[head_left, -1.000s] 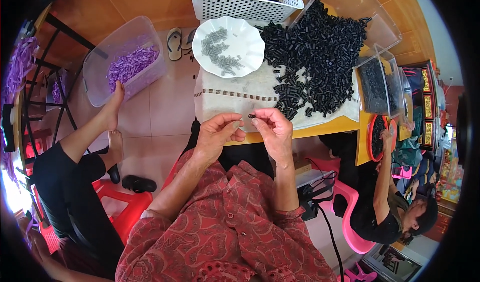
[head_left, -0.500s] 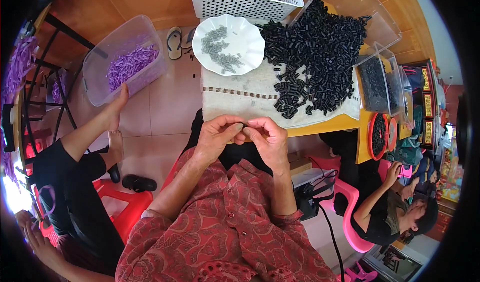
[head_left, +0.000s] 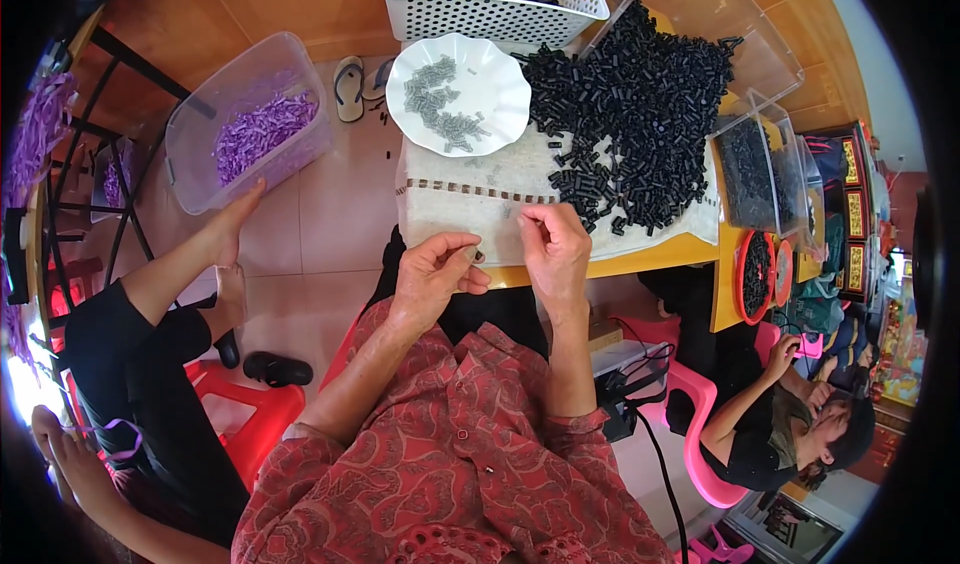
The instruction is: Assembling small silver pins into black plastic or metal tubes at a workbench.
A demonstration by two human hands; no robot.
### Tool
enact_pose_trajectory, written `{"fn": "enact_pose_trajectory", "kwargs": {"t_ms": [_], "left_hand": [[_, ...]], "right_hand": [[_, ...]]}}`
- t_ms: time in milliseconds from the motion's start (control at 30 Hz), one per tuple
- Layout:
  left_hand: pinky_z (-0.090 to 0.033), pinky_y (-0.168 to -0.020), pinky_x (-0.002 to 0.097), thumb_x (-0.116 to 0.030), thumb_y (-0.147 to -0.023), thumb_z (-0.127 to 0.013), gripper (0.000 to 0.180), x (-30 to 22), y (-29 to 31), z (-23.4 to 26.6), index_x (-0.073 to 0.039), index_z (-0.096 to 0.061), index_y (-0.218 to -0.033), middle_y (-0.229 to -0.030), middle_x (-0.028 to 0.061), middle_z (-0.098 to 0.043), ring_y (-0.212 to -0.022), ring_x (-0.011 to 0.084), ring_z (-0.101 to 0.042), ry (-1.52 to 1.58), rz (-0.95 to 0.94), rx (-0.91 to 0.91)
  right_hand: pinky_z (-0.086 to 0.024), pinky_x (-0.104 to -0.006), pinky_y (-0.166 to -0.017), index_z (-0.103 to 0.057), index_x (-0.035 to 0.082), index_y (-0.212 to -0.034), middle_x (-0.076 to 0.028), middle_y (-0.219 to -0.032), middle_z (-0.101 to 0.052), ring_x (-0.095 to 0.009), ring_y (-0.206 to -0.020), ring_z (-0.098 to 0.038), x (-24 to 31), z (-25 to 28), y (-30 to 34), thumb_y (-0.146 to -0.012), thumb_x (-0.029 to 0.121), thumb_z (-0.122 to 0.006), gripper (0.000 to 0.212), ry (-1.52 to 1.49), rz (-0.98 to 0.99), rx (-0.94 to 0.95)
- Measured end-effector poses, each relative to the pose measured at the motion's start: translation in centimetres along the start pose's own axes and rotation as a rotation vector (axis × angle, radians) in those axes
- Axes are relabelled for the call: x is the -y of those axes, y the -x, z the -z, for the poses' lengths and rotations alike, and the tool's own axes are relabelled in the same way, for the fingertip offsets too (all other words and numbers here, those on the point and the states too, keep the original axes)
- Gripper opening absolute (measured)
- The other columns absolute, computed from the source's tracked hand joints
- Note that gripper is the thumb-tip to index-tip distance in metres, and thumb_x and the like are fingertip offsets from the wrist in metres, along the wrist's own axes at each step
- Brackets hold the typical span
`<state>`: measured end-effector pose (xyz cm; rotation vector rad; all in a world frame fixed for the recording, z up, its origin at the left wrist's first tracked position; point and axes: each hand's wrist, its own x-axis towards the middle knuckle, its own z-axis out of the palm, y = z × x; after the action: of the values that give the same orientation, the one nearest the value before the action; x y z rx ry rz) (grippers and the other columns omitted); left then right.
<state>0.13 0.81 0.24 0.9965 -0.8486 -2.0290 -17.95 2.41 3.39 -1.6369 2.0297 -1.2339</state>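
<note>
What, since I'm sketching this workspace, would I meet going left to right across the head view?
Clear bin of purple pieces, pale-strapped flip-flop, left hand with small dark piece at its fingertips, right hand, larger orange-red bowl.

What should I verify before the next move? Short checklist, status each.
1. Dark piece held in left hand: ok, a bit of it shows at the fingers.
2. Right hand empty: cannot tell, fingers pinched, anything between them too small to make out.
3. Hands apart: ok, visible gap.
4. Clear pieces available: ok, scattered on the white plate.
5. Black pieces all in the pile: not ok, a few lie loose on the cloth.
</note>
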Motion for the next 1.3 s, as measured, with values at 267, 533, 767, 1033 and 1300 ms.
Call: {"fn": "enact_pose_trajectory", "kwargs": {"t_ms": [267, 533, 767, 1033, 1300], "left_hand": [[-0.062, -0.068, 0.0319, -0.008, -0.099, -0.058, 0.021, -0.3, 0.1, 0.0, 0.002, -0.063, -0.117, -0.097, 0.0103, -0.067, -0.076, 0.0187, -0.071, 0.019, 0.045, 0.005], [-0.062, -0.065, 0.0288, -0.006, -0.099, -0.058, 0.021, -0.7, 0.1, -0.3, 0.005, -0.063, -0.116, -0.090, 0.0108, -0.068, -0.074, 0.0176, -0.072, 0.040, 0.045, -0.020], [-0.060, -0.063, 0.0259, -0.005, -0.097, -0.057, 0.021, -0.6, 0.0, -0.2, 0.004, -0.064, -0.116, -0.088, 0.0097, -0.069, -0.071, 0.0146, -0.071, -0.149, -0.046, -0.073], [-0.056, -0.059, 0.0269, -0.002, -0.092, -0.062, 0.019, -1.6, -0.8, -1.3, 0.002, -0.068, -0.109, -0.087, 0.0109, -0.069, -0.066, 0.0150, -0.070, -0.483, -0.289, -0.146], [-0.052, -0.062, 0.0312, 0.000, -0.088, -0.064, 0.021, -1.6, -1.0, -1.7, -0.001, -0.069, -0.109, -0.086, 0.0108, -0.066, -0.073, 0.0164, -0.066, -0.840, -0.603, -0.163]], "right_hand": [[-0.051, -0.0424, -0.063, -0.068, 0.008, -0.088, -0.011, -0.084, -0.061, -0.032, -0.072, -0.063, 0.2, -3.3, -3.1, -0.083, 0.011, -0.071, 0.007, 0.183, 0.095, 0.016], [-0.051, -0.0478, -0.064, -0.066, 0.006, -0.084, -0.014, -0.085, -0.061, -0.038, -0.075, -0.064, -0.3, -4.0, -3.6, -0.085, 0.015, -0.068, 0.009, 0.286, 0.033, 0.112], [-0.051, -0.0449, -0.064, -0.065, 0.004, -0.087, -0.015, -0.085, -0.061, -0.036, -0.073, -0.064, -1.0, -2.7, -2.1, -0.085, 0.010, -0.068, 0.007, 0.224, 0.026, 0.093], [-0.045, -0.0246, -0.062, -0.066, -0.001, -0.094, -0.001, -0.080, -0.061, -0.007, -0.069, -0.054, -0.1, -0.2, 0.6, -0.094, 0.012, -0.067, 0.013, -0.389, -0.341, 0.177], [-0.040, -0.0194, -0.061, -0.066, 0.001, -0.097, 0.005, -0.080, -0.060, -0.003, -0.069, -0.049, -0.1, 0.5, 2.0, -0.096, 0.017, -0.066, 0.016, -0.672, -0.538, 0.260]]}}
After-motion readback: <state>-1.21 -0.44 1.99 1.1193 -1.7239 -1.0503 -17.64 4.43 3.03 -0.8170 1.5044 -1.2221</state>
